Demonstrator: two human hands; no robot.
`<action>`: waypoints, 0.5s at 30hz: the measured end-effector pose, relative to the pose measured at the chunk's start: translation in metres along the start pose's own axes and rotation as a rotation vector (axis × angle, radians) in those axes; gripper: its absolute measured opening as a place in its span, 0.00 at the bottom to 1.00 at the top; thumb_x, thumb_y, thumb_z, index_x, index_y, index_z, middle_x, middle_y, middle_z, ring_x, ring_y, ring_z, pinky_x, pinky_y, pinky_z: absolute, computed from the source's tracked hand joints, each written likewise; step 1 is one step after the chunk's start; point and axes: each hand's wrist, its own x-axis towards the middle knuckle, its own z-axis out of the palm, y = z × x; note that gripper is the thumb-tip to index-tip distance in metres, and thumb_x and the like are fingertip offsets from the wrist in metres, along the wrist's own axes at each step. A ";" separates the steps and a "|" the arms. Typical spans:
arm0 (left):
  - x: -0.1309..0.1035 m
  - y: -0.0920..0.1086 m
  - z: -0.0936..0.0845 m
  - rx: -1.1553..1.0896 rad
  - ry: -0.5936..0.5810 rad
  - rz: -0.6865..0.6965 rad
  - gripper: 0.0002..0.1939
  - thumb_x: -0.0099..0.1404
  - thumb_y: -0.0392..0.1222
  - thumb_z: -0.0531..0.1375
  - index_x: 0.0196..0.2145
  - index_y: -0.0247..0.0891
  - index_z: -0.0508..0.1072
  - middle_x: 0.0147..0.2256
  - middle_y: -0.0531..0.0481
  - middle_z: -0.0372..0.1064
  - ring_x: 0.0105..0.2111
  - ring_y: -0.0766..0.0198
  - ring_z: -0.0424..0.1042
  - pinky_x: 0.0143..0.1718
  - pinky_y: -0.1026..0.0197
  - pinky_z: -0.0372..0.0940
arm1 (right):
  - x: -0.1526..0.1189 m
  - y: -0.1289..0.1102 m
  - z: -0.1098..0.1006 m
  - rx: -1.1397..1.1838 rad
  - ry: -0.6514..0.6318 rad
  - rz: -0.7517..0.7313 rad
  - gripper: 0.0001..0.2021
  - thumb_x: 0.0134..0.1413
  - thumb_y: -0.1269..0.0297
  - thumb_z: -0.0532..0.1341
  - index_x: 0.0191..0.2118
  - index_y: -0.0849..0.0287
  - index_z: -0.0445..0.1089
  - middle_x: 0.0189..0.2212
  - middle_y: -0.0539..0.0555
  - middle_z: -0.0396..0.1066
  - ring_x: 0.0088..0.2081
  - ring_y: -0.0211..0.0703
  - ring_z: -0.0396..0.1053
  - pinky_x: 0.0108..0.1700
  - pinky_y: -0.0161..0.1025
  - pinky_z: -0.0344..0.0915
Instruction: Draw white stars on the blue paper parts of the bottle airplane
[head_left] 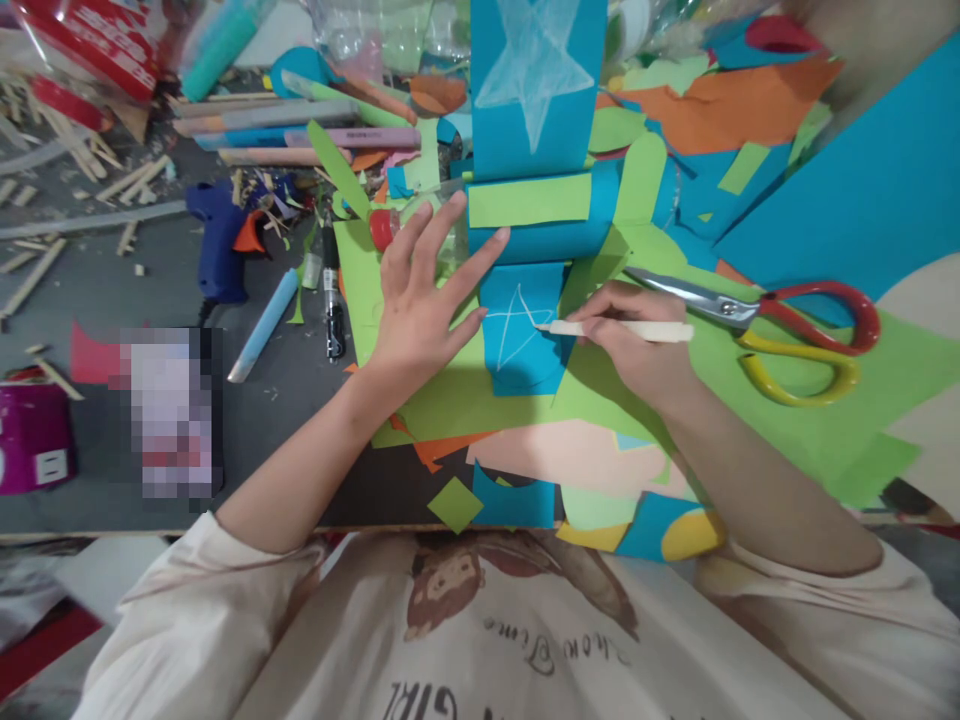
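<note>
My right hand (626,335) is closed around a white marker (652,330), its tip touching the lower blue paper flap (525,370). White lines on that flap form a star outline. My left hand (427,290) is spread, with its fingertips at the left side of a bottle wrapped in blue paper (544,243) and its thumb near the flap's left edge. A light green strip (529,202) crosses the wrapped bottle, whose red cap (384,230) points left. Above it, a blue paper piece (491,140) bears a filled white star.
Red-and-yellow scissors (739,308) lie right of my right hand on green paper (802,430). Left are a blue glue gun (221,240), a light blue marker (262,325), a black pen (331,290), a blurred-out object (176,415) and a purple object (34,440). Paper scraps and sticks lie around.
</note>
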 end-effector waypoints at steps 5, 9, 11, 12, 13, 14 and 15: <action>0.001 0.000 0.000 -0.014 -0.014 -0.005 0.28 0.71 0.57 0.52 0.67 0.57 0.57 0.70 0.51 0.49 0.72 0.42 0.40 0.71 0.37 0.35 | 0.001 -0.003 -0.004 0.058 -0.024 0.008 0.10 0.40 0.75 0.56 0.18 0.54 0.68 0.16 0.47 0.68 0.19 0.37 0.61 0.21 0.37 0.54; 0.001 0.000 0.000 -0.020 -0.015 -0.007 0.28 0.71 0.57 0.52 0.67 0.57 0.57 0.70 0.51 0.49 0.72 0.42 0.40 0.71 0.37 0.35 | -0.001 -0.004 -0.007 0.050 -0.049 0.033 0.10 0.42 0.74 0.55 0.18 0.54 0.66 0.15 0.47 0.65 0.18 0.37 0.57 0.20 0.38 0.50; 0.001 0.000 0.000 -0.017 -0.014 -0.007 0.28 0.71 0.57 0.52 0.67 0.57 0.57 0.70 0.51 0.49 0.72 0.42 0.40 0.71 0.37 0.35 | -0.001 -0.003 -0.008 0.034 -0.061 0.036 0.11 0.45 0.73 0.56 0.18 0.53 0.66 0.15 0.47 0.64 0.17 0.37 0.57 0.20 0.39 0.50; 0.001 0.001 0.000 -0.014 -0.013 -0.007 0.28 0.71 0.57 0.52 0.67 0.57 0.57 0.70 0.51 0.49 0.72 0.43 0.41 0.71 0.37 0.34 | -0.001 -0.003 -0.009 0.031 -0.069 0.037 0.11 0.45 0.72 0.56 0.18 0.53 0.66 0.15 0.47 0.64 0.17 0.37 0.57 0.20 0.39 0.49; 0.001 0.001 0.000 -0.012 -0.012 -0.007 0.28 0.71 0.57 0.52 0.67 0.57 0.57 0.70 0.51 0.49 0.71 0.42 0.41 0.71 0.37 0.34 | -0.001 -0.003 -0.009 0.031 -0.076 0.038 0.11 0.46 0.71 0.56 0.17 0.53 0.66 0.14 0.47 0.64 0.17 0.37 0.57 0.19 0.38 0.49; 0.001 0.001 0.000 -0.010 -0.011 -0.008 0.28 0.71 0.57 0.51 0.67 0.58 0.57 0.70 0.51 0.48 0.71 0.42 0.41 0.71 0.37 0.34 | -0.001 -0.003 -0.009 0.033 -0.081 0.038 0.11 0.46 0.71 0.57 0.17 0.53 0.66 0.14 0.47 0.64 0.17 0.37 0.57 0.19 0.38 0.49; 0.001 0.001 0.000 -0.009 -0.010 -0.009 0.27 0.71 0.57 0.51 0.67 0.58 0.57 0.70 0.52 0.48 0.71 0.42 0.41 0.71 0.37 0.34 | -0.001 -0.003 -0.009 0.036 -0.084 0.040 0.11 0.46 0.70 0.57 0.17 0.53 0.66 0.14 0.47 0.64 0.17 0.37 0.57 0.19 0.38 0.49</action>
